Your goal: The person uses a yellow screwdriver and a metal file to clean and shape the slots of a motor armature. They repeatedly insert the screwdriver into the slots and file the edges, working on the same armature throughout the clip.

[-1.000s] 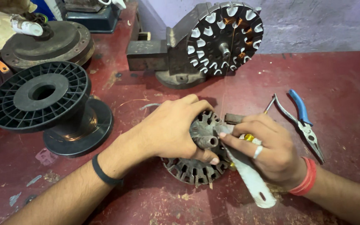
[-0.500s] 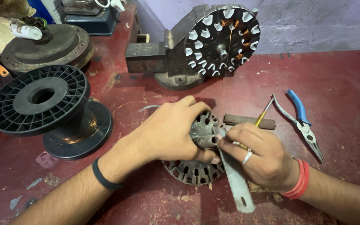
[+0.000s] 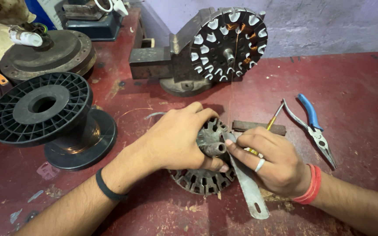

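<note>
The left hand (image 3: 178, 140) grips a grey slotted metal stator core (image 3: 204, 175) lying at the centre of the worn red tabletop (image 3: 355, 87), hiding its top half. The right hand (image 3: 272, 161), at three o'clock, has its fingers closed around a flat grey metal strip (image 3: 250, 192); the strip's tip is hidden. Blue-handled pliers (image 3: 313, 129) lie at two o'clock.

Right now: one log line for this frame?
left hand: grips stator core | right hand: holds flat metal strip against it | pliers: on table
</note>
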